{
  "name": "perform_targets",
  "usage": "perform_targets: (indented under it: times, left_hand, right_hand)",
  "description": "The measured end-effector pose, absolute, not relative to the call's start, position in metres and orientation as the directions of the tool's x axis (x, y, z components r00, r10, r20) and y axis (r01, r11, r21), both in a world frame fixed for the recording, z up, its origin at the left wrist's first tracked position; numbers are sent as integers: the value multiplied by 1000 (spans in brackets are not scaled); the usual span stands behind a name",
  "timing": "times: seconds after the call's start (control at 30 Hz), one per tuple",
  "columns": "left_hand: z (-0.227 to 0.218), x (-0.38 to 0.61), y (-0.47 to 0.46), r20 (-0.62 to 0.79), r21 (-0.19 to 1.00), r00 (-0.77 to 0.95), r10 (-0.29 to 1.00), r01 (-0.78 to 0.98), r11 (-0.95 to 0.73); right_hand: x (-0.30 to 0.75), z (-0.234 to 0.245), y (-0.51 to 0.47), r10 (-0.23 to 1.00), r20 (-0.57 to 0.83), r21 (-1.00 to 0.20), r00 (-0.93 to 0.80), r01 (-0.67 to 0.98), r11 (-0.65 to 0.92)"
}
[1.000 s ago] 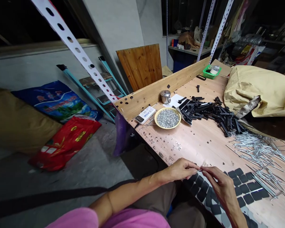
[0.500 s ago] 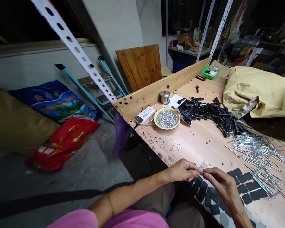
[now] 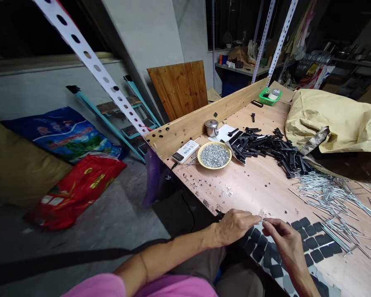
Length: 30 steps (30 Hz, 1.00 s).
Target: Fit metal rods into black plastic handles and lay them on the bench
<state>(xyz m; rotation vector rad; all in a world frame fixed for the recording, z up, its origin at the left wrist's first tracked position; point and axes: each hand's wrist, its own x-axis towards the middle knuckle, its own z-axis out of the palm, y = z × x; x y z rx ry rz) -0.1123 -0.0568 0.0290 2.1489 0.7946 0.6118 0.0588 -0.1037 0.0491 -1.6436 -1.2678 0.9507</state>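
At the front edge of the worktable, my left hand is closed, its fingers pointing right. The end of a black plastic part sticks out behind its knuckles; the rest is hidden by the hand. My right hand pinches a small shiny metal piece between thumb and forefinger, right at the left fingertips. Its exact kind is too small to tell. Under and beside my right hand lie rows of flat dark pads. Loose metal rods are spread to the right.
A yellow bowl of small metal nuts stands left of a pile of black plastic parts. Behind are a lidded metal cup and a green basket. A large tan paper sack lies at right. A wooden board edges the table.
My left hand has turned over slightly, its back now more upward, and a black end now shows behind it. Both hands stay together at the fingertips. The view has shifted a little.
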Motion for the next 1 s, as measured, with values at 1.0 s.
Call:
perform_targets:
  times: [1.0]
  left_hand:
    - [34, -97, -61, 87, 946, 644, 760, 186, -266]
  right_hand:
    - [80, 61, -114, 948, 305, -646, -89, 712, 274]
